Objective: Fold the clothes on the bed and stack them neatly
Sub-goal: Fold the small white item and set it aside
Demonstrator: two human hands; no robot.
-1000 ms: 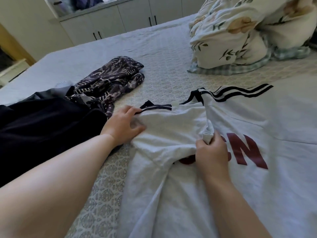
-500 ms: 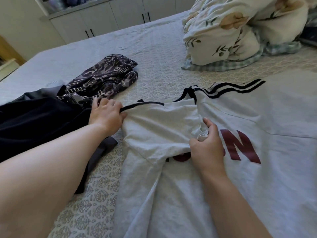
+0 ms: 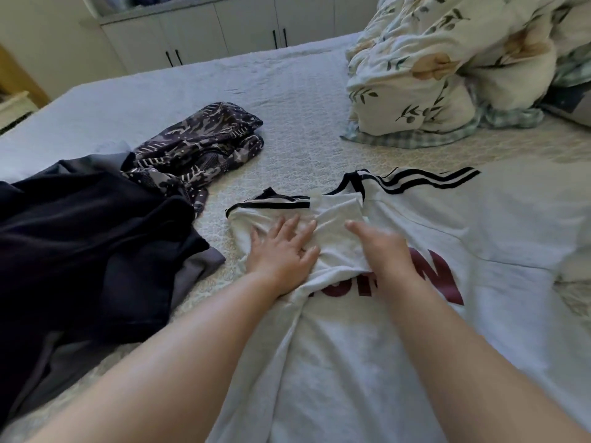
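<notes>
White shirt (image 3: 399, 330) is spread on the bed (image 3: 287, 100), collar away from the person. Folded-in sleeve (image 3: 287, 215) is pressed flat under left hand (image 3: 281, 247), fingers straight and apart. Right hand (image 3: 383, 247) rests beside it, fingers relaxed. The unfolded side lies rightward, nearer the right hand.
</notes>
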